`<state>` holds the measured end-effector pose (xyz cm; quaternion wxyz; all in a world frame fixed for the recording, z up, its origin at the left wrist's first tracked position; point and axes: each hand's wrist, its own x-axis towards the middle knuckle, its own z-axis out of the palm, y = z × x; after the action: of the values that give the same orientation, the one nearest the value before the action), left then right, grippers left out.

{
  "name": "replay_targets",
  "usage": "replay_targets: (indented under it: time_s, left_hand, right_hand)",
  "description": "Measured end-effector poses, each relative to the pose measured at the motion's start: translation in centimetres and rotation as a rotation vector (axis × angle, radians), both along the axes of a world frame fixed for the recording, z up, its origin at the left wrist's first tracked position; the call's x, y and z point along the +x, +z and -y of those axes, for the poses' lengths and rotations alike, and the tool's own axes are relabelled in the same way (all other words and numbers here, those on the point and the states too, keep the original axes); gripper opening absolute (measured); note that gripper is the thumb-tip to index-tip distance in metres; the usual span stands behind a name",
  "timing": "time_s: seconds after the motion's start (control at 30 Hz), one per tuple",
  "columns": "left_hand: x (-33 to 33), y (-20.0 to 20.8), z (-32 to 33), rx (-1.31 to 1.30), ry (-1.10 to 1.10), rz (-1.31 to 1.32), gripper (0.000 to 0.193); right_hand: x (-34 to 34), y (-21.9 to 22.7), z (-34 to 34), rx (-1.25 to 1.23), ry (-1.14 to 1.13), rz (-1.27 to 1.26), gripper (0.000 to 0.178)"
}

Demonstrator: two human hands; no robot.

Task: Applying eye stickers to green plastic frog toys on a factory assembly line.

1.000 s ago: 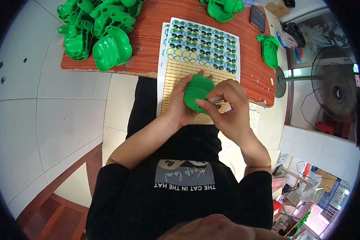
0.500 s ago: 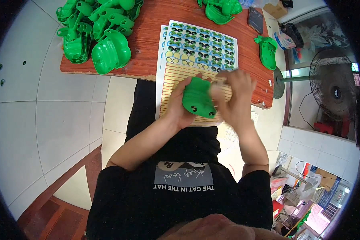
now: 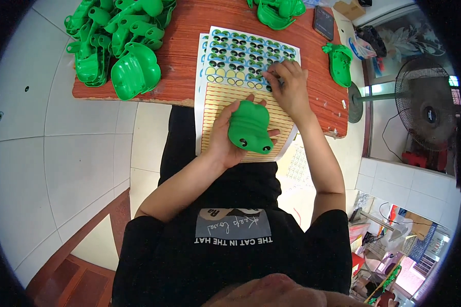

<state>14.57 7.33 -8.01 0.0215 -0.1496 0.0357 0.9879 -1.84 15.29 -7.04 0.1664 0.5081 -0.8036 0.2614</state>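
Observation:
My left hand (image 3: 221,142) is wrapped round a green plastic frog-head piece (image 3: 249,123), holding it from below and from the left side. Two black-and-white eye stickers show on its near end. Beyond it lies the sticker sheet (image 3: 225,100), with rows of eye stickers at its far part and bare yellowish backing with red lines nearer me. My right hand (image 3: 292,91) rests over the sheet's right side, thumb and forefinger bent together at the lowest row of eye stickers. Whatever is between those fingertips is too small to make out.
A heap of green plastic parts (image 3: 120,30) fills the table's left end, with a cupped green piece (image 3: 135,71) at its near edge. More green parts (image 3: 276,13) lie at the back. A phone (image 3: 323,23) and another green piece (image 3: 339,66) sit right. A fan (image 3: 429,110) stands beyond the table.
My right hand has moved from beside the frog-head piece, up and left onto the eye stickers. My left hand still holds the piece, now fully uncovered.

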Motion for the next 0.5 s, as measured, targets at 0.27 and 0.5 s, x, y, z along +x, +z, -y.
replay_targets:
  time_s: [0.27,0.5]
  left_hand:
    - [0.0,0.1,0.0,-0.023,-0.003,0.002,0.043]
    - [0.0,0.4,0.0,0.003,0.015,-0.014,0.045]
  right_hand:
    - [-0.4,-0.5,-0.2,-0.014,-0.008,0.049,0.012]
    - [1.6,1.9,-0.2,-0.136,0.019,-0.066,0.022]
